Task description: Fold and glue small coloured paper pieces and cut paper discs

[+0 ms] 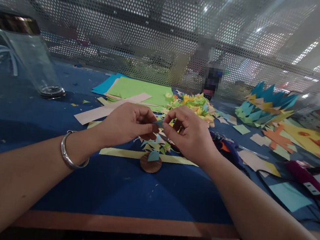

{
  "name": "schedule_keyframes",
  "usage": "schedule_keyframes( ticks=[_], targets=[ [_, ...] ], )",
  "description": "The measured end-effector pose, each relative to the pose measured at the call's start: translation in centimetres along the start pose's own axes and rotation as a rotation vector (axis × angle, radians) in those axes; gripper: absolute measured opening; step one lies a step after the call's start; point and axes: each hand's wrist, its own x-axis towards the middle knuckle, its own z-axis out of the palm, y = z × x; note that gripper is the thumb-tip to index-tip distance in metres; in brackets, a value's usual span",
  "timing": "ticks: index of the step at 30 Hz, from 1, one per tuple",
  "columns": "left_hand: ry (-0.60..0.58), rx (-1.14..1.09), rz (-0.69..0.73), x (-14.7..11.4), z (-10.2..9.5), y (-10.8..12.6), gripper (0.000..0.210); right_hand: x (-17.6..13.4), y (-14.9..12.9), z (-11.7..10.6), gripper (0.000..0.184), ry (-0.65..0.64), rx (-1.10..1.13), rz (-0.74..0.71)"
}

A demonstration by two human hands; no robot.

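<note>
Above the middle of the blue table, my left hand (135, 122) and my right hand (188, 135) face each other with thumbs and fingers pinched. Between their fingertips is a small blue paper piece (158, 123), gripped from both sides and partly hidden by the fingers. Just below lies a round brown cardboard disc (150, 168) with a blue paper petal (154, 156) resting on it. Small cut paper pieces (147, 145) in green, yellow and blue are scattered behind the disc. A long yellow paper strip (120, 152) runs under the hands.
Green paper sheets (140, 91) are stacked behind, near a heap of folded paper pieces (201, 104). A glass bottle (39, 59) stands at left. At right are layered paper zigzags (263, 106), an orange cutout (279, 138), a magenta tool (303, 179) and dark cables (276, 193).
</note>
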Motion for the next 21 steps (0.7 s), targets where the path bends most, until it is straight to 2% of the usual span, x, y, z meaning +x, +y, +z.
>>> schedule_keyframes(
  ticks=[10,12,17,21],
  targets=[
    [0.003,-0.066,-0.012,0.2,0.0,-0.2,0.023,0.0,0.4,0.1,0.008,-0.054,0.086,0.103],
    [-0.001,-0.076,0.023,0.3,-0.1,-0.4,0.021,0.0,0.4,0.0,0.006,-0.062,0.092,0.101],
    [0.013,-0.014,0.231,0.5,-0.6,-0.8,0.031,0.0,0.3,-0.1,0.007,-0.064,0.090,0.106],
    [0.021,0.005,0.210,0.6,-0.7,-1.1,0.021,0.0,0.4,-0.1,0.009,-0.066,0.108,0.124]
  ],
)
